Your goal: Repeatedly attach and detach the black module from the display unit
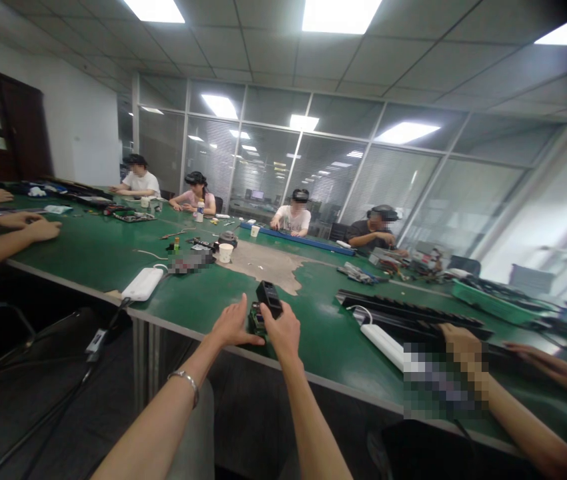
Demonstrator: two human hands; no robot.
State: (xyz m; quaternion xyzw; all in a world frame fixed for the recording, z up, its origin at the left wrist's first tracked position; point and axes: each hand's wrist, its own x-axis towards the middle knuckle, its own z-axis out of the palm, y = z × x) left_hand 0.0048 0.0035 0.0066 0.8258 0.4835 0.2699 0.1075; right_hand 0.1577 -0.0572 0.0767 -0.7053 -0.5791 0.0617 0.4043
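A black rectangular housing (269,298) is held tilted in my right hand (283,327), thumb on its near side. Just below and left of it is a small green circuit-board part (257,319), partly hidden by my fingers. My left hand (233,325) is cupped beside this board, its thumb raised and apart from the fingers, which reach along the board's near side. Whether these fingers touch the board I cannot tell. Both hands are over the near edge of the green table (188,308).
White power strips (142,284) (383,347) lie to either side. Ahead stand a paper cup (225,252) and a dark round part (228,239) by a bare grey patch (263,267). Long black parts (413,313) and a co-worker's hand (463,343) are at right. Other people sit opposite.
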